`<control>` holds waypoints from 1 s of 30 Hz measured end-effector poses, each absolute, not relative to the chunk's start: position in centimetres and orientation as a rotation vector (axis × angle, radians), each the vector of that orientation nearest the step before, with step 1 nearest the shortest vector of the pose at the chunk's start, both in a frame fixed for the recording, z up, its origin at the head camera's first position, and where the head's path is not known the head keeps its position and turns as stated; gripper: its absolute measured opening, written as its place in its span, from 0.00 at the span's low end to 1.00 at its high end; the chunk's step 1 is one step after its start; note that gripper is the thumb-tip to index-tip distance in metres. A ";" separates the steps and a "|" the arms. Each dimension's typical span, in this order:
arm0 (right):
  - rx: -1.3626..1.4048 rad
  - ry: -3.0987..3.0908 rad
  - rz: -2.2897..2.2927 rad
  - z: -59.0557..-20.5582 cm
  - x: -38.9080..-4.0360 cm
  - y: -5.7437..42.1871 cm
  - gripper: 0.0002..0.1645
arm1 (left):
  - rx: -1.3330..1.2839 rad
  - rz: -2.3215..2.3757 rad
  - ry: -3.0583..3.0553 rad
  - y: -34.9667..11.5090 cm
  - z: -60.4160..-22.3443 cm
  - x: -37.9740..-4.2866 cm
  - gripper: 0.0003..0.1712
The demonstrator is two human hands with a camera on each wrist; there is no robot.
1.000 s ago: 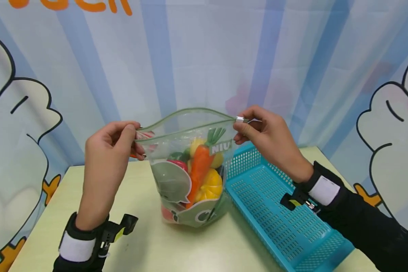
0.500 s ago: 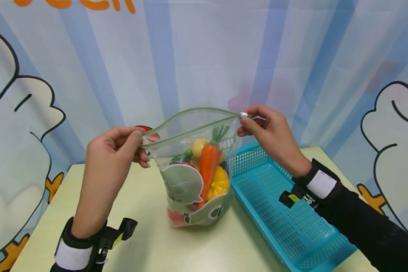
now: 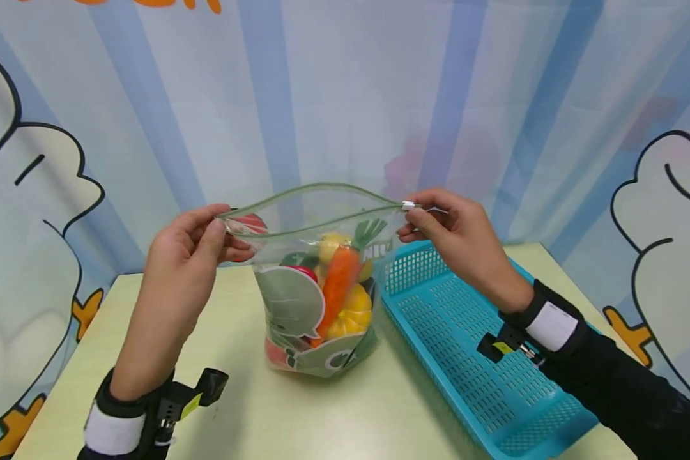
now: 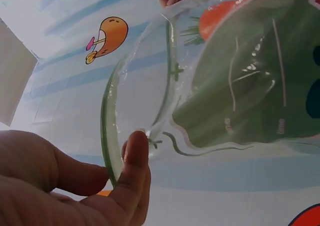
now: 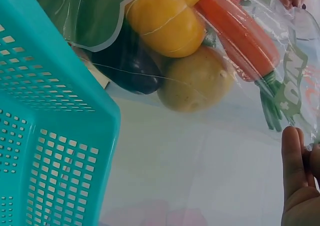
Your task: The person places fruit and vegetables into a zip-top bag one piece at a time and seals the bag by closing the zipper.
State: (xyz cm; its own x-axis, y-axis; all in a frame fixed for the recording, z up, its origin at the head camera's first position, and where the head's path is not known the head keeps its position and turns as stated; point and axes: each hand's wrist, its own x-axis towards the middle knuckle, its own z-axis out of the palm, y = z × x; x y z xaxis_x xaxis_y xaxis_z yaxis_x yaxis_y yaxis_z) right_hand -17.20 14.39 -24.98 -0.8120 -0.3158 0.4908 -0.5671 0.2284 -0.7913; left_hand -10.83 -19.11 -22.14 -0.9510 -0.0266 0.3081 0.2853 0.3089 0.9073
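A clear zip bag [image 3: 290, 300] with grey-green printed shapes hangs upright between my hands, its green-edged mouth apart. Thumb and fingers of my left hand [image 3: 191, 241] pinch the left corner of the mouth. At the opposite corner, my right hand [image 3: 459, 235] pinches the edge beside a white slider [image 3: 408, 205]. Through the plastic show a carrot [image 3: 339, 281] with green leaves and a yellow pumpkin [image 3: 352, 313]. The right wrist view also shows a dark eggplant [image 5: 127, 68] and a brownish round potato-like item [image 5: 197, 80] inside. Other contents are partly hidden behind the print.
A turquoise perforated basket [image 3: 414, 358] lies on the pale table [image 3: 247, 409], just right of the bag. Behind the table hangs a striped blue-and-white curtain [image 3: 333, 96] with cartoon prints.
The bag shifts a little right in the view, then back left. Both hands keep their pinch on its corners, and the slider stays at the right end.
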 end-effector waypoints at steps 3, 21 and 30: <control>0.832 -2.262 1.620 -25.3 -17.1 14.4 0.17 | -0.224 -1.671 -2.379 -18.8 -22.1 -10.9 0.26; 0.974 -2.135 1.635 -25.7 -16.3 11.7 0.08 | -0.332 -0.866 -2.265 -14.1 -21.7 -9.6 0.25; 1.103 -2.079 1.539 -25.7 -15.6 10.8 0.11 | -0.807 -0.573 -2.385 -10.7 -22.1 -9.6 0.21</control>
